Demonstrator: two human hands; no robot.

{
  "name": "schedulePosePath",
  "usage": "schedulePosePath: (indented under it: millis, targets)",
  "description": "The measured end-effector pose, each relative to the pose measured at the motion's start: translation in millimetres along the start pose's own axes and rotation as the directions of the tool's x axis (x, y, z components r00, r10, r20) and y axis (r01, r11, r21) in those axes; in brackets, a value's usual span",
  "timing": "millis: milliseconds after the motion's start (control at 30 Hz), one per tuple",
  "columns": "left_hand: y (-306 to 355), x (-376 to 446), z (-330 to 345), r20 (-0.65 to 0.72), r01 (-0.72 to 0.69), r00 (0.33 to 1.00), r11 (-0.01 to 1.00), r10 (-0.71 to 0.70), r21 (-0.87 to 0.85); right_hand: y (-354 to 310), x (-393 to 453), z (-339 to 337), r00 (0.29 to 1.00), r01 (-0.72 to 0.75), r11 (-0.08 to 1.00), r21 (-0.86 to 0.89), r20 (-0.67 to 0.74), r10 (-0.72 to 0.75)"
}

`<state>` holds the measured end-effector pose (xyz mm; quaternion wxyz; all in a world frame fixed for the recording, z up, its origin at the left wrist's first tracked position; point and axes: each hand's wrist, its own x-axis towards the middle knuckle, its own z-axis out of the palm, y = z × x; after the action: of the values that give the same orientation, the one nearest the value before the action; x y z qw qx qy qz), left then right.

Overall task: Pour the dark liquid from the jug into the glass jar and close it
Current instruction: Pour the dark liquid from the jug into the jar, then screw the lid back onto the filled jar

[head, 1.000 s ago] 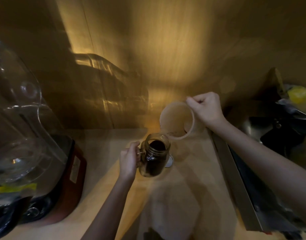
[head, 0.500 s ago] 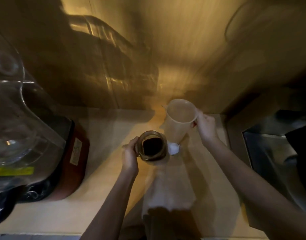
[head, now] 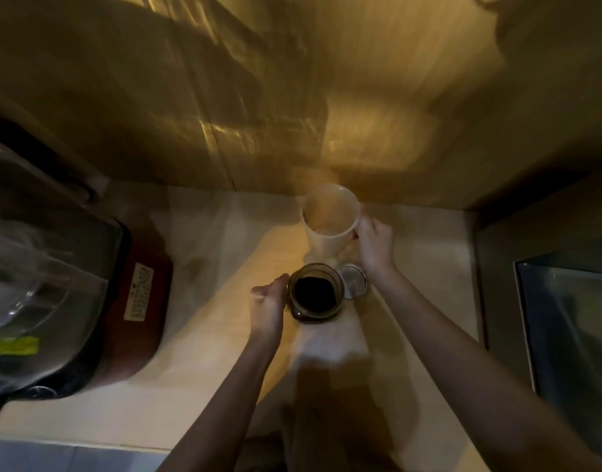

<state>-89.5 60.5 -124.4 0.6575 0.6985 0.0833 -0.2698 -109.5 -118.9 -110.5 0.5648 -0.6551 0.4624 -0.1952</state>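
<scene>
The glass jar [head: 316, 294] stands open on the counter, holding dark liquid. My left hand [head: 268, 304] grips the handle on its left side. Just behind it the pale plastic jug [head: 330, 221] stands upright and looks empty. My right hand [head: 374, 245] holds the jug by the handle on its right side. A round metal lid [head: 353, 281] lies flat on the counter, right of the jar and under my right wrist.
A blender with a clear jug and red-brown base [head: 136, 308] fills the left of the counter [head: 204, 386]. A steel sink [head: 572, 335] sits at the right edge. A wooden wall [head: 327, 97] rises directly behind the jug.
The jug went from tipped over the jar to upright, and came down behind the jar. The camera tilted down. My left hand stayed on the jar's handle.
</scene>
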Motion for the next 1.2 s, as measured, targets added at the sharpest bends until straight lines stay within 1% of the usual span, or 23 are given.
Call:
schedulePosePath:
  millis: [100, 233, 300, 400, 467, 533, 600, 633, 667, 700, 733, 767, 833, 867, 933, 1000, 1067, 1133, 1200]
  targets:
    - [-10, 2, -1, -0.001, 0.012, 1.0, 1.0, -0.012, 0.028, 5, 1, 4, 1.0, -0.013, 1.0, -0.011, 0.0, 0.013]
    - [-20, 7, -6, 0.057, -0.024, 0.998, 0.999, 0.021, 0.046, 9, -1, 7, 1.0, -0.025, 0.999, -0.028, 0.005, 0.025]
    - [-24, 8, -7, 0.071, -0.018, 0.997, 0.999, 0.014, 0.049, 10, -2, 8, 1.0, -0.03, 0.999, -0.034, 0.006, 0.03]
    - [-30, 10, -6, 0.042, 0.016, 0.999, 0.998, -0.019, 0.061, 13, -4, 8, 1.0, -0.002, 0.994, -0.11, -0.008, 0.001]
    - [-34, 11, -6, 0.033, 0.029, 0.999, 0.998, -0.031, 0.062, 12, -3, 6, 1.0, 0.003, 0.988, -0.154, 0.016, -0.001]
    - [-37, 10, -6, 0.036, 0.032, 0.999, 0.998, -0.033, 0.052, 13, -2, 4, 0.999, -0.03, 0.992, -0.126, 0.031, 0.034]
    - [-38, 8, -6, 0.032, 0.039, 0.999, 0.998, -0.04, 0.04, 20, -4, -1, 0.992, -0.12, 0.992, -0.03, -0.047, 0.119]
    - [-38, 7, -6, 0.026, 0.045, 0.999, 0.998, -0.046, 0.038, 26, -8, -5, 0.987, -0.129, 0.992, -0.001, -0.1, 0.129]
    - [-38, 6, -6, 0.017, 0.046, 0.999, 0.998, -0.047, 0.041, 33, -13, -9, 0.986, -0.113, 0.993, -0.026, -0.127, 0.109]
    - [-39, 6, -8, 0.007, 0.043, 0.999, 0.998, -0.044, 0.05, 41, -17, -13, 0.991, -0.094, 0.991, -0.096, -0.104, 0.083]
    - [-40, 5, -10, 0.0, 0.036, 0.999, 0.997, -0.036, 0.07, 51, -20, -17, 0.996, -0.085, 0.982, -0.169, -0.033, 0.081]
    - [-40, 4, -12, -0.003, 0.028, 1.0, 0.995, -0.028, 0.093, 58, -24, -19, 0.992, -0.092, 0.968, -0.232, 0.06, 0.109]
    - [-40, 2, -14, 0.006, 0.017, 1.0, 0.991, -0.018, 0.134, 70, -31, -22, 0.96, -0.088, 0.933, -0.35, 0.22, 0.173]
    - [-40, 1, -13, 0.01, 0.015, 1.0, 0.988, -0.016, 0.156, 74, -33, -23, 0.952, -0.045, 0.907, -0.418, 0.258, 0.166]
    - [-38, 0, -13, 0.013, 0.004, 1.0, 0.978, -0.006, 0.211, 82, -38, -23, 0.943, 0.091, 0.839, -0.536, 0.318, 0.101]
    - [-35, 1, -14, 0.031, -0.007, 1.0, 0.962, -0.002, 0.274, 86, -40, -22, 0.932, 0.2, 0.765, -0.612, 0.359, 0.044]
    - [-32, 2, -16, 0.047, -0.024, 0.999, 0.94, 0.009, 0.342, 88, -39, -22, 0.93, 0.244, 0.72, -0.65, 0.367, 0.016]
    - [-28, -2, -17, 0.069, -0.101, 0.994, 0.906, 0.08, 0.411, 87, -40, -24, 0.925, 0.264, 0.706, -0.658, 0.381, 0.009]
    - [-23, -9, -16, 0.1, -0.193, 0.981, 0.848, 0.165, 0.493, 82, -44, -30, 0.919, 0.28, 0.694, -0.664, 0.395, 0.008]
